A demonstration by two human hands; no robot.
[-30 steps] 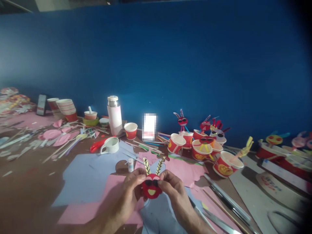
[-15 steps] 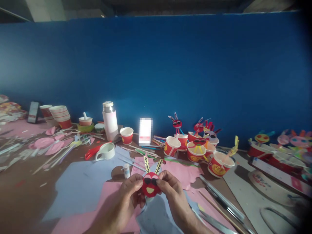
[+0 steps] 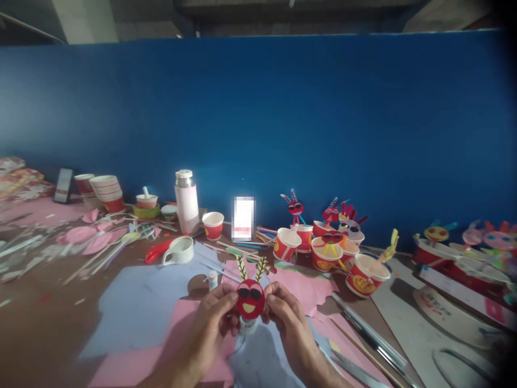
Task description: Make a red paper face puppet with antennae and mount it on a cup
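Note:
Between my hands is a round red paper face (image 3: 250, 307) with black-and-pink eyes, a pale yellow mouth and two yellow antennae with dark markings. My left hand (image 3: 216, 318) pinches its left edge between thumb and fingers. On the other side, my right hand (image 3: 286, 318) has its fingers closed at the right edge of the face. A small whitish object (image 3: 247, 325) shows just under the face. Blue-grey paper (image 3: 262, 355) and pink paper (image 3: 194, 345) lie below my hands. A small white bottle (image 3: 212, 280) stands behind my left hand.
Behind are a white thermos (image 3: 187, 205), a red paper cup (image 3: 212, 226), a white mug (image 3: 179, 251) and a lit screen (image 3: 243, 218). Cups with paper figures (image 3: 327, 253) stand right of centre. Scissors (image 3: 355, 369) and a metallic rod (image 3: 371, 337) lie at lower right.
The red face is tipped more upright and its eyes show more fully. My right fingertips have shifted slightly off its eye toward the edge. The view has moved slightly.

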